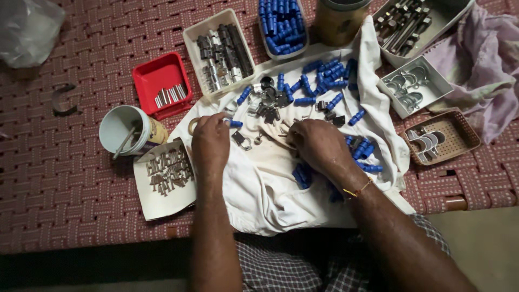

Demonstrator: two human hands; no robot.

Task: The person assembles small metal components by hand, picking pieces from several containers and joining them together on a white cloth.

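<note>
My left hand (211, 141) rests on a white cloth (270, 184), fingers curled around a small blue plastic piece (235, 124) that sticks out past the fingertips. My right hand (319, 145) lies knuckles-up to the right, fingers bent over small metal parts; what it grips is hidden. Between the hands lie a metal clip (241, 140) and other small metal bits (267, 100). Several blue plastic pieces (324, 73) are scattered over the cloth's far side and by my right wrist (363, 151).
On the woven red mat (65, 178): a red tray of metal pins (161, 84), a white tray of metal blocks (219, 51), a tub of blue pieces (282, 24), a white cup (125, 130), paper with screws (167, 176), boxes of clamps (413, 86), a brown basket (442, 136).
</note>
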